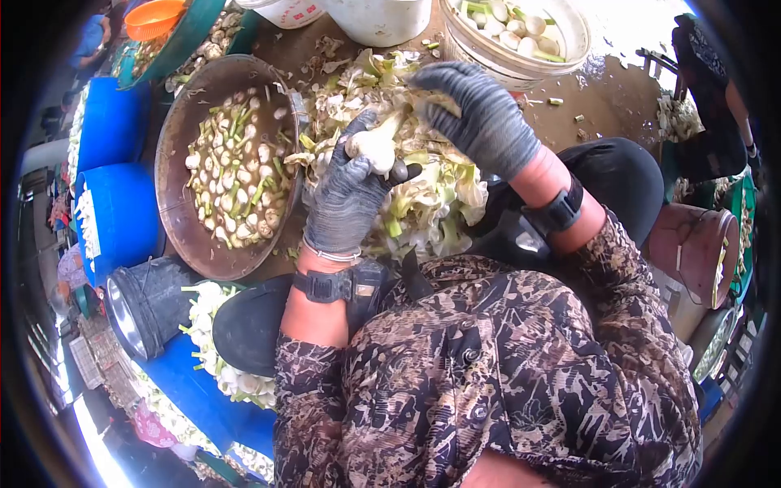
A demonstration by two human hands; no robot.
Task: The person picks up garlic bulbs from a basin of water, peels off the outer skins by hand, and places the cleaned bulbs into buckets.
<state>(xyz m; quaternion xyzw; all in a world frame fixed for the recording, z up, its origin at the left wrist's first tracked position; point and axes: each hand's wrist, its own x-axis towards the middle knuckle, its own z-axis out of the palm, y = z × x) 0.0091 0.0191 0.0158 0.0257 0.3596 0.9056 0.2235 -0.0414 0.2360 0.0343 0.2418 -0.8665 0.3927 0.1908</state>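
A white garlic bulb (375, 149) with a short pale stem pointing up and right is in my left hand (345, 203), whose gloved fingers and thumb close round its sides. My right hand (486, 118), in the same grey striped glove, is raised to the right of the bulb and apart from it. Its fingers are bent and separated, with no clear object held between them. Beneath both hands spreads a heap of torn garlic skins and leaves (439, 199).
To the left, a wide brown basin (175, 179) holds many small trimmed bulbs in water. A white bucket (488, 65) with larger bulbs stands ahead. Blue tubs (122, 207) line the far left, and a pinkish bucket (687, 244) is at the right. A person's arm (739, 114) shows beyond.
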